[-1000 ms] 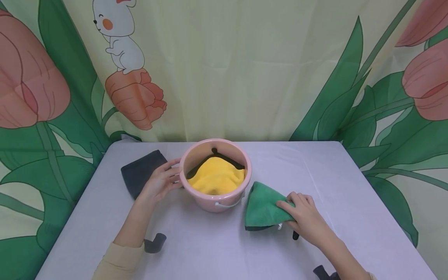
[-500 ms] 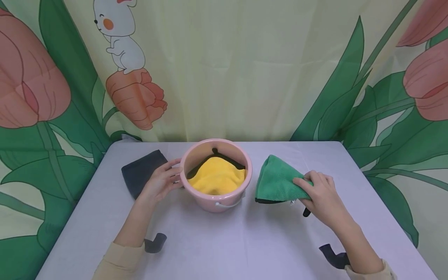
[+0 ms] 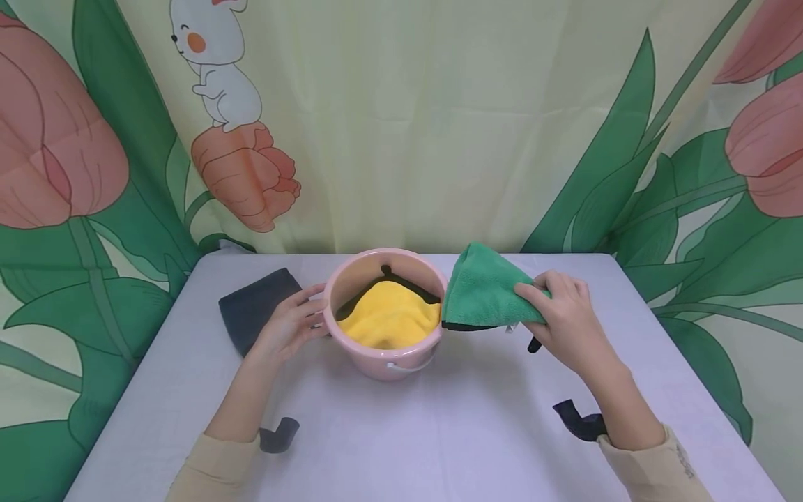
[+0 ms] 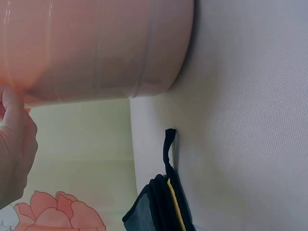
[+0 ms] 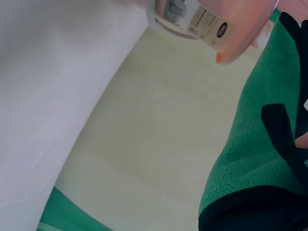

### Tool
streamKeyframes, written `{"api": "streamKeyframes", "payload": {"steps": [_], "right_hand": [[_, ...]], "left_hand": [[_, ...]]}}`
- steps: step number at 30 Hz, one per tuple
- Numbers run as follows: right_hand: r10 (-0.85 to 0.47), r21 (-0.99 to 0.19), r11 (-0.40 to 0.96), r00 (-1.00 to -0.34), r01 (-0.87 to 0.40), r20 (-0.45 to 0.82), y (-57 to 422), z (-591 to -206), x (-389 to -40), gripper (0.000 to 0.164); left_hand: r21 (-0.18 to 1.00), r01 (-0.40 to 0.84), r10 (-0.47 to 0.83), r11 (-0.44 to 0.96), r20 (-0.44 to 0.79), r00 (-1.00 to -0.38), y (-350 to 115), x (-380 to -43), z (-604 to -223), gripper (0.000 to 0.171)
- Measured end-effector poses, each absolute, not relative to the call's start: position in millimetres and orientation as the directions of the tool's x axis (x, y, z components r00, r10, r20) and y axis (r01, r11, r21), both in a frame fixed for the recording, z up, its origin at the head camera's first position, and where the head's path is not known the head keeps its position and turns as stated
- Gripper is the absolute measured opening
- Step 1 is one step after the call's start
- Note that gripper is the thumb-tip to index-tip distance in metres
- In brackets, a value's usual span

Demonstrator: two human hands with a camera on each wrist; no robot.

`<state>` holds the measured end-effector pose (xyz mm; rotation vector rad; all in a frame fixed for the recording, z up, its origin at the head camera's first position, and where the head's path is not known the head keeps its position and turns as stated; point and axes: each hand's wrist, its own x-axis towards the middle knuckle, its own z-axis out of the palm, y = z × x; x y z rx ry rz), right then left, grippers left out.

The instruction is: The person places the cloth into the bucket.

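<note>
A pink bucket (image 3: 384, 364) stands upright on the table with a yellow cloth (image 3: 390, 317) bunched inside. Along the bucket's left side rest the fingers of my left hand (image 3: 291, 324), just under the rim; only part of this hand (image 4: 14, 144) shows in the left wrist view. My right hand (image 3: 564, 317) pinches a folded green cloth (image 3: 486, 289) by its right corner, raised above the table. The cloth's left edge overlaps the bucket's right rim in the head view. Dark edging and a black loop (image 5: 276, 130) hang on the green cloth (image 5: 250, 134) in the right wrist view.
A folded dark cloth (image 3: 251, 310) with a loop lies on the table left of the bucket, partly behind my left hand. The bucket's white handle (image 3: 410, 366) hangs down in front. A printed curtain (image 3: 401, 139) rises behind the white tabletop (image 3: 389, 446).
My right hand has lifted the green cloth away from the tabletop, first up and rightward, then left to the bucket's rim. The left hand and bucket have stayed in place.
</note>
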<state>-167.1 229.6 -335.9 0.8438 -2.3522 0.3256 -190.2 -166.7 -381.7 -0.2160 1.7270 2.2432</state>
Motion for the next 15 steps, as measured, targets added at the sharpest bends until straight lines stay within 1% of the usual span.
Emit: {"api": "streamKeyframes", "payload": {"steps": [7,15], "right_hand": [[-0.529,0.014,0.725,-0.544,-0.688,0.652,207,-332,-181,0.038],[-0.599,0.089,0.694,-0.505,-0.714,0.621,178,-330,-195,0.037]], "left_hand": [[0.917,-0.331,0.140,-0.224,-0.306,-0.942,-166,-191,-382,0.054],[0.915,-0.330,0.150,-0.234,-0.302,-0.942,-166,-190,-380,0.054]]}}
